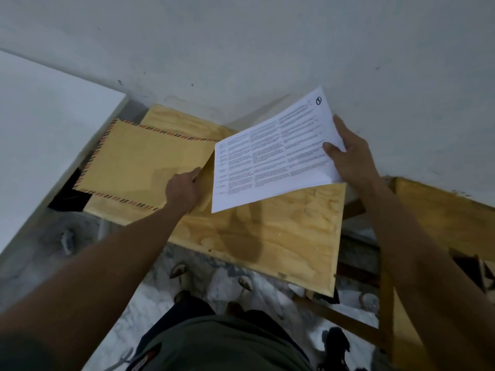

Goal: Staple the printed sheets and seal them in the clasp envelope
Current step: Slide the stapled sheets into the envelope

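Plywood tabletop (267, 236) under both hands: the right hand (353, 153) grips the printed sheets (273, 151) at their far end — thumb on top, fingers beneath — and holds them tilted above the wood. Their near edge reaches toward the left hand (184, 188), which grips the open end of the brown clasp envelope (139, 164), fingers curled at its mouth. That envelope, edged in red and dark stripes, lies flat on the table and stretches away to the left of the left hand. A white panel (40, 135) stands further left.
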